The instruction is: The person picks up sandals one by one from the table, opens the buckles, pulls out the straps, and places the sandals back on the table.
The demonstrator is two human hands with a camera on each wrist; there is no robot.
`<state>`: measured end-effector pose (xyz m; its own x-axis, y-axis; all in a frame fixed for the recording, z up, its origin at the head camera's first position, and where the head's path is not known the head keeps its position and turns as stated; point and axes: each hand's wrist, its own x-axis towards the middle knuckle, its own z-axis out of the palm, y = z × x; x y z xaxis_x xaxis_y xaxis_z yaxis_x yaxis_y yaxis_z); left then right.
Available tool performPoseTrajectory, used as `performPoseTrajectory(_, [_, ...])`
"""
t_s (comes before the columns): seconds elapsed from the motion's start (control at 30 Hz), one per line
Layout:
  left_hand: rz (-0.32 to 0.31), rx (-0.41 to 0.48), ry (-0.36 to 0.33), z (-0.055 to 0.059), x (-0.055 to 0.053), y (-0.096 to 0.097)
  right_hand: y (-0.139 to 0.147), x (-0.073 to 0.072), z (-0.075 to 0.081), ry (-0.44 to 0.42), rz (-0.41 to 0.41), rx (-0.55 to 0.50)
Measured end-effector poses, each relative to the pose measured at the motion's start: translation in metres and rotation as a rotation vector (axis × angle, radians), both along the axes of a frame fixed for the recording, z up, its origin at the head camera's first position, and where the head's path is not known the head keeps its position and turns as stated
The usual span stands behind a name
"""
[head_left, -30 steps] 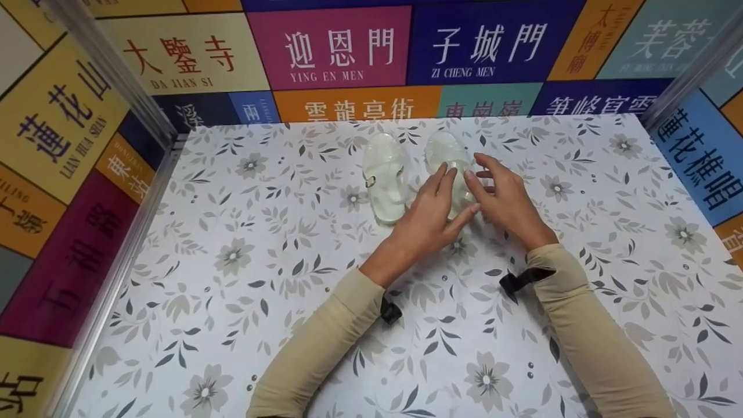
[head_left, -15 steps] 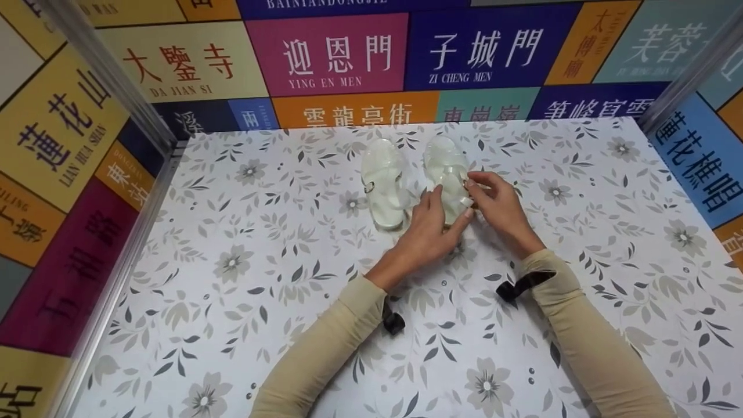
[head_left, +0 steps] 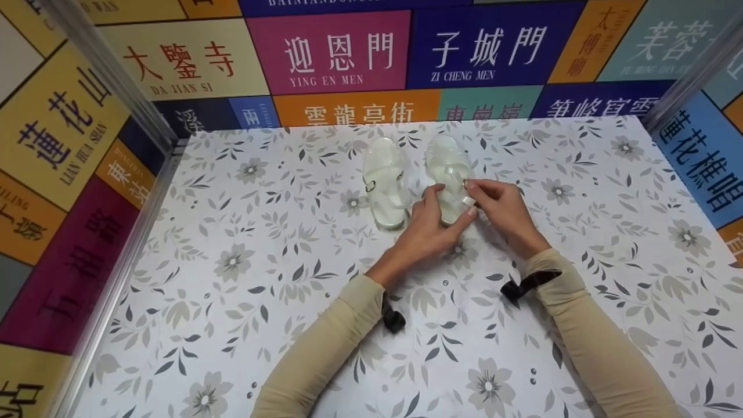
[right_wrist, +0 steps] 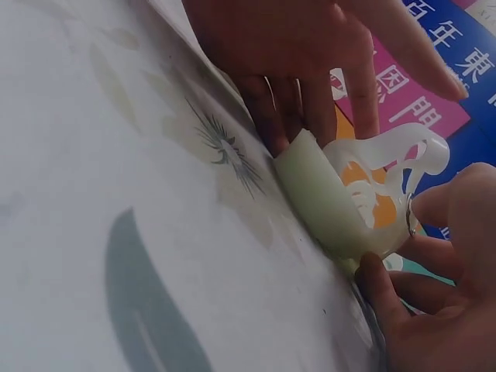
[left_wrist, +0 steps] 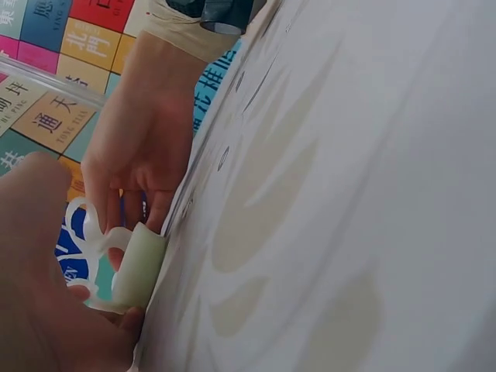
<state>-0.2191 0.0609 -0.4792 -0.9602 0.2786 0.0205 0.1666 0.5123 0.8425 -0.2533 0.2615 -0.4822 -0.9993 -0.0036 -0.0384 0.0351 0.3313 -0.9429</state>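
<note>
A pair of pale, translucent jelly sandals lies side by side near the table's far edge, toes away from me. The left sandal point(head_left: 385, 157) stands apart from both hands. Around the heel half of the right sandal point(head_left: 446, 150) both hands are gathered. My right hand point(head_left: 508, 209) pinches its small metal buckle point(right_wrist: 410, 213) on the outer side, with other fingertips by the sole. My left hand point(head_left: 426, 229) has its fingers along the inner side, thumb stretched out below the white strap end point(head_left: 468, 201). In the right wrist view the sandal's heel point(right_wrist: 318, 194) faces me.
The table point(head_left: 278, 249) wears a white cloth printed with grey leaves and flowers. Behind it rises a panel of colourful name signs point(head_left: 331, 52), with similar panels at both sides. Black wrist cameras sit on the tan sleeves point(head_left: 328, 342).
My right hand has come down and inward from above the right sandal and now pinches its buckle. My left hand has drawn back slightly from over the straps toward the heel.
</note>
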Motion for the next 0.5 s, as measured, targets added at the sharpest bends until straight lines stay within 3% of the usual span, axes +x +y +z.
performPoseTrajectory(0.5, [-0.012, 0.001, -0.007, 0.0042, 0.0093, -0.0024, -0.0019, 0.0029, -0.0047, 0.079, 0.019, -0.059])
